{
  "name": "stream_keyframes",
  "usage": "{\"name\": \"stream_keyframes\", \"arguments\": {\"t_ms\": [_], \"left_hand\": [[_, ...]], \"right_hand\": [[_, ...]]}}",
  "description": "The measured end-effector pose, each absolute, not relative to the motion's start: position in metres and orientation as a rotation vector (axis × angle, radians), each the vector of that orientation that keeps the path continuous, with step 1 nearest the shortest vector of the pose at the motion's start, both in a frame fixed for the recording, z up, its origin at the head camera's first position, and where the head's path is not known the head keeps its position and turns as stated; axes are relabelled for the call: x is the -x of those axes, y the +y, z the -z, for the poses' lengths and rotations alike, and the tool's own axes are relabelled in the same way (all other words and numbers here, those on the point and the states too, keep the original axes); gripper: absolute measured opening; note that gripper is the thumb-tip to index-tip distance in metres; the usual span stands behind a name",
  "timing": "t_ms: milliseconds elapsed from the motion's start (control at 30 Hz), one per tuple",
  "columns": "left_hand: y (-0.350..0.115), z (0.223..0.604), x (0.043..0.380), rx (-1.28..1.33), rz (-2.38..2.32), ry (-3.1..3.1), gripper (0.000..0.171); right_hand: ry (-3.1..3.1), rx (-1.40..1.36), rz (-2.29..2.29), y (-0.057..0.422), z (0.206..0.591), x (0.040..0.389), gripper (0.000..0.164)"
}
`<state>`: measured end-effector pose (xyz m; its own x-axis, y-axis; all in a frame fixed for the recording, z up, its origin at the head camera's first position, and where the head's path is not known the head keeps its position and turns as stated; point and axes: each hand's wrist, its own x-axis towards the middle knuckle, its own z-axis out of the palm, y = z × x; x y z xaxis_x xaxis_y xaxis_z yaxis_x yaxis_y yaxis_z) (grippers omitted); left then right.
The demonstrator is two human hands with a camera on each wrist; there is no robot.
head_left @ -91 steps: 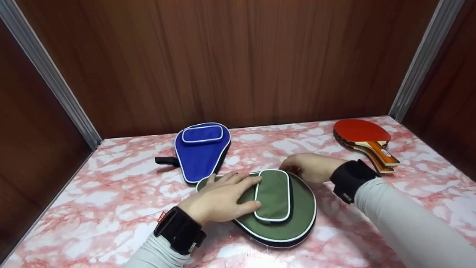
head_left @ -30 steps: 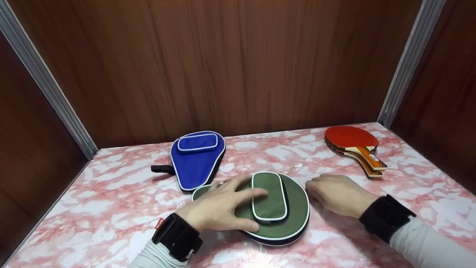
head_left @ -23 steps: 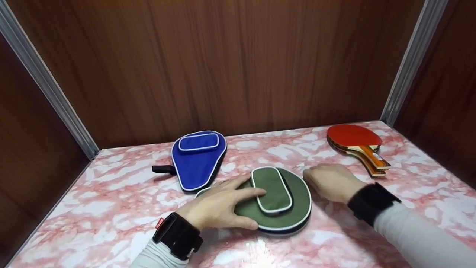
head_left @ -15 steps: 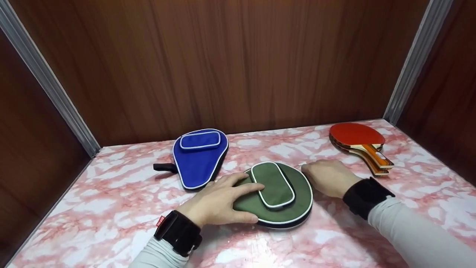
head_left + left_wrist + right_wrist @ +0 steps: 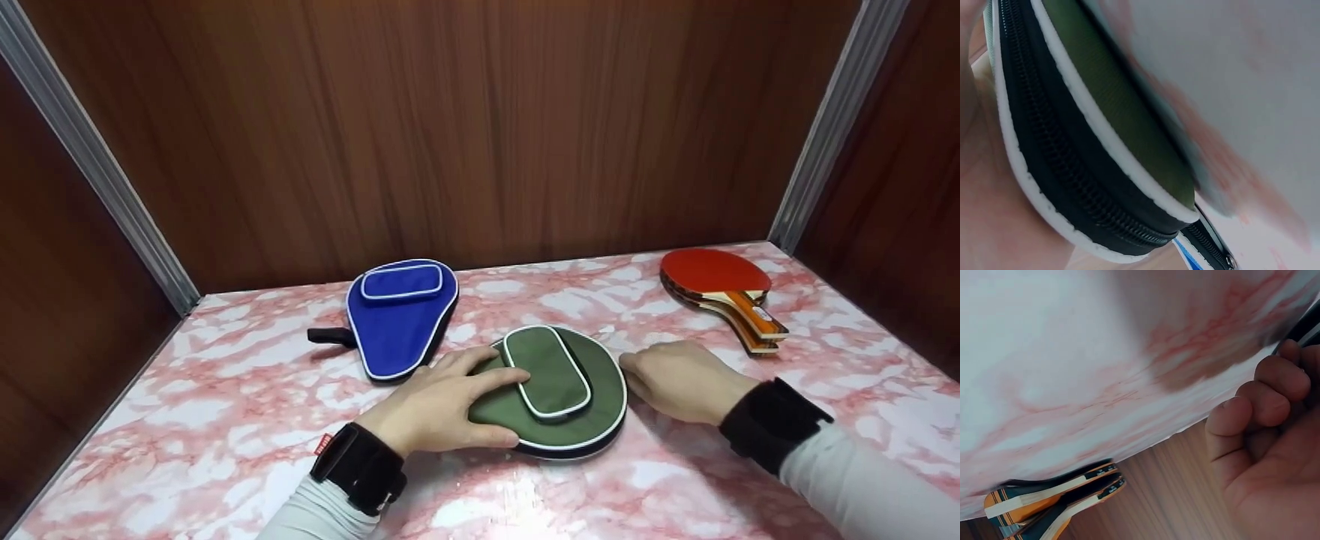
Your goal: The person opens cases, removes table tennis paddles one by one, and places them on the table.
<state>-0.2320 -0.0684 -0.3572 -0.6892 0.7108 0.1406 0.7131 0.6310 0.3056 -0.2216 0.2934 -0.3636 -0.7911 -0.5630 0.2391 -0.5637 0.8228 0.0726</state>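
Observation:
A green table tennis bat case (image 5: 607, 390) with white piping and a front pocket lies flat on the table. My left hand (image 5: 435, 405) rests across its narrow end, fingers spread over the cover and thumb at the near edge. In the left wrist view the black zipper band (image 5: 1055, 135) runs along the case's side by the palm. At the right rim my right hand (image 5: 686, 379) has its fingers curled and pinches at the zipper; the zipper pull itself is hidden by the fingers. In the right wrist view the curled fingers (image 5: 1280, 379) meet the dark band at the upper right.
A blue bat case (image 5: 401, 330) with a black strap (image 5: 330, 337) lies behind my left hand. Two stacked table tennis bats, the upper with a red face (image 5: 712, 271), lie at the back right. Wooden panels (image 5: 480, 135) enclose the pink marbled table (image 5: 187, 450).
Over three seconds my right hand has gone from the case's far edge round to its right rim. The green case has turned counterclockwise under my left hand, which stays on it.

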Motion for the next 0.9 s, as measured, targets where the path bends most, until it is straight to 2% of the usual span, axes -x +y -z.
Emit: {"name": "stream_keyframes", "arguments": {"t_ms": [600,900], "left_hand": [[-0.067,0.357,0.23,1.195,0.55,-2.849,0.074],[-0.053,0.353,0.219,1.082,0.564,-2.888,0.074]], "right_hand": [[-2.715,-0.942,-0.043,0.29,0.366,0.187,0.023],[-2.717,-0.886,-0.062,0.294,0.366,0.196,0.029]]}}
